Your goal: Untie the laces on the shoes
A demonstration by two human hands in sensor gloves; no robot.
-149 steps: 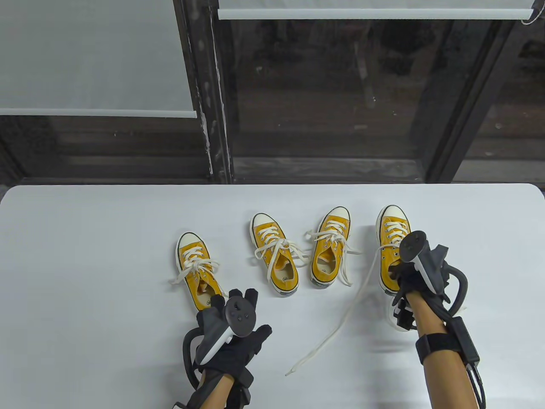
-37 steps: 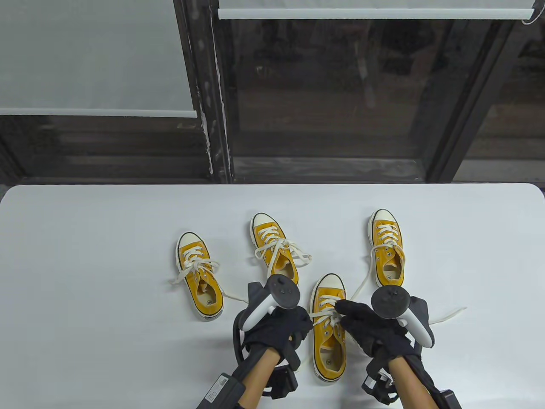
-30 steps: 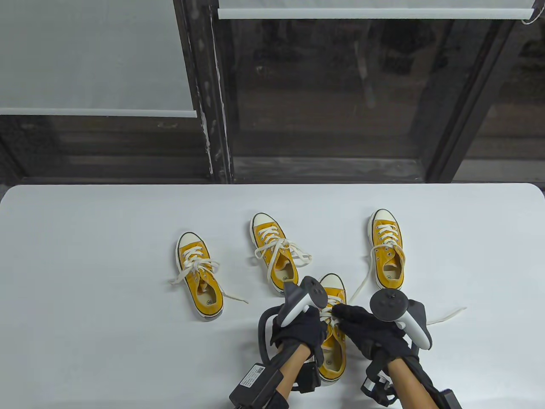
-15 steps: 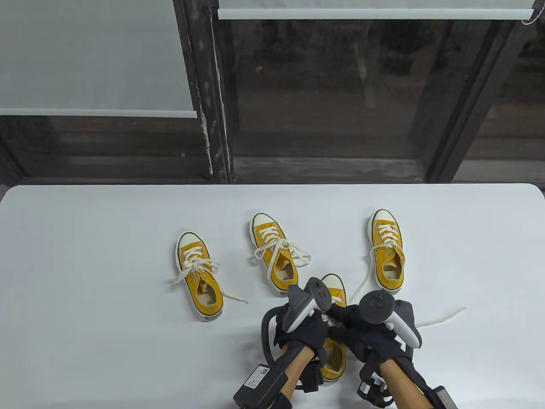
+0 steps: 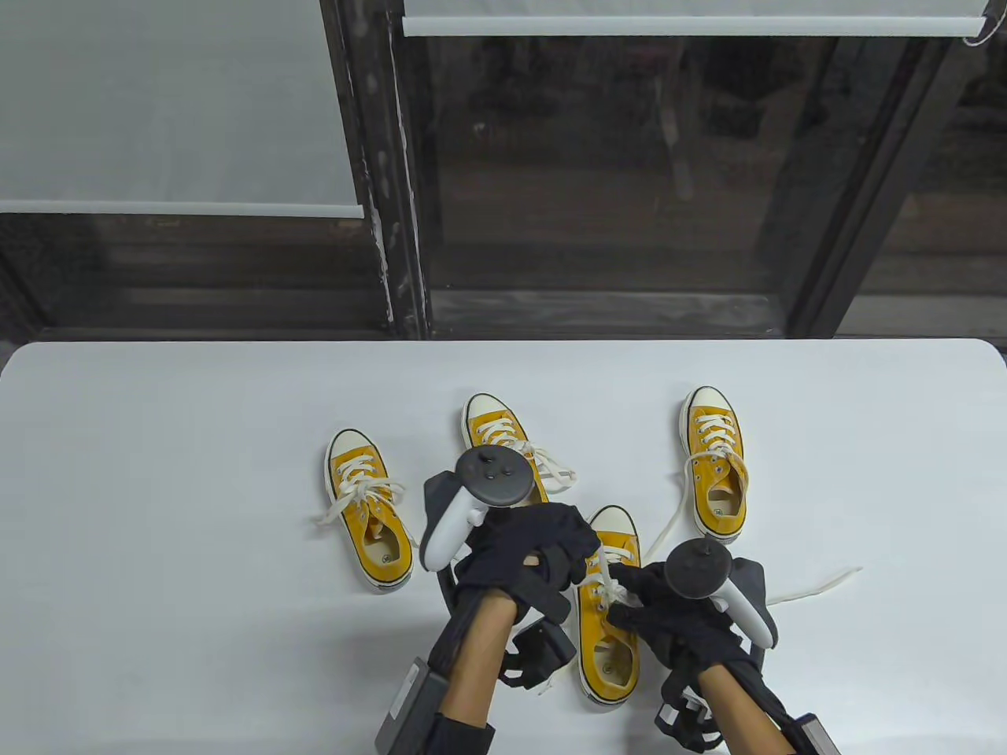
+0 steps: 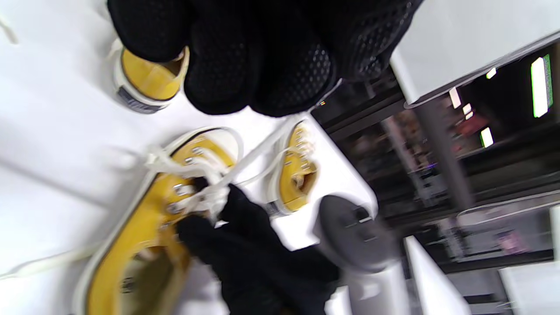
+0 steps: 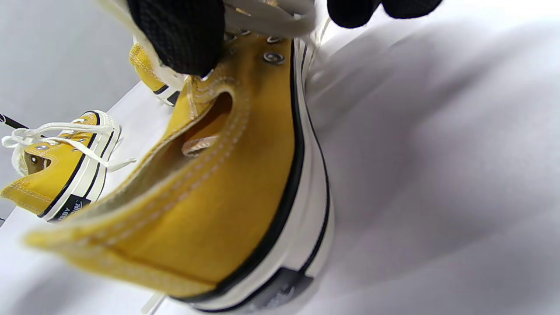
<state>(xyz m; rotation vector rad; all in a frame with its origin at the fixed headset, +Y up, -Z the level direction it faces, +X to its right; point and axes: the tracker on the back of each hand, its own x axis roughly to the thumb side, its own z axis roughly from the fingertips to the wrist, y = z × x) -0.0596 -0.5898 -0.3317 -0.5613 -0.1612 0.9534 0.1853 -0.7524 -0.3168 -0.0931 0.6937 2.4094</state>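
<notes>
a white table stands before dark window frames and carries four yellow sneakers. the near shoe lies between the hands. the right hand pinches its lace knot at the eyelets. the left hand is curled in a loose fist beside the toe, seemingly drawing a lace strand; its hold is not plainly shown. risk: uneven pull may cinch the knot or drag the unpinned shoe. heel patch writing on a neighbouring shoe is illegible.

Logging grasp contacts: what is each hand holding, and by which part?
The right hand pinches the white lace at the knot over the near yellow sneaker's eyelets. The left hand appears to pull a lace strand; its grip is hidden.
</notes>
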